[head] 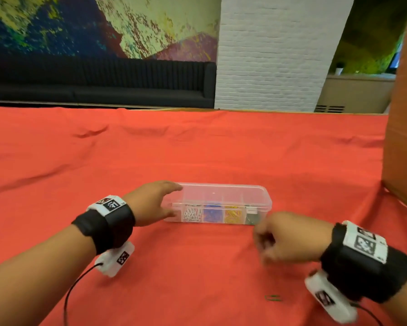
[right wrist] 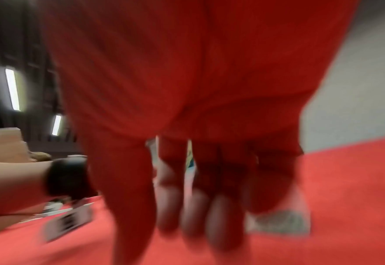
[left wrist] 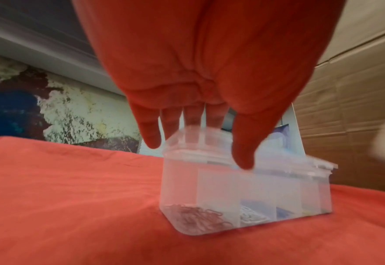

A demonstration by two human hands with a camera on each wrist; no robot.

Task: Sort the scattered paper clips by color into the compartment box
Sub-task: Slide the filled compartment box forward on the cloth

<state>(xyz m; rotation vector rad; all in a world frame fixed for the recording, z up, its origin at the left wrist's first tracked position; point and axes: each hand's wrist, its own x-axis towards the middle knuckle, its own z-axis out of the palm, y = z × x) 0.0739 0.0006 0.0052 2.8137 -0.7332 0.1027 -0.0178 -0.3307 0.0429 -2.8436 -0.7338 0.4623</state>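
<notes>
A clear compartment box (head: pixel 223 196) sits lid down on the red cloth (head: pixel 197 149). Through its front wall I see silver clips (head: pixel 193 214), blue clips (head: pixel 213 215), yellow clips (head: pixel 233 216) and dark green clips (head: pixel 252 217). Red clips (left wrist: pixel 196 217) lie in the end compartment of the box (left wrist: pixel 209 188). My left hand (head: pixel 165 203) (left wrist: pixel 198 152) holds the box's left end, thumb on the front rim and fingers over the lid. My right hand (head: pixel 266 243) (right wrist: pixel 187 215) is blurred just off the box's right front corner, fingers curled with nothing visible in them. One green clip (head: pixel 273 298) lies loose near me.
A tall cardboard box (head: pixel 405 137) stands on the table at the far right. The cloth runs wide to the left and behind the compartment box. Beyond the table's far edge are a dark sofa (head: pixel 99 85) and a white brick pillar (head: pixel 275 55).
</notes>
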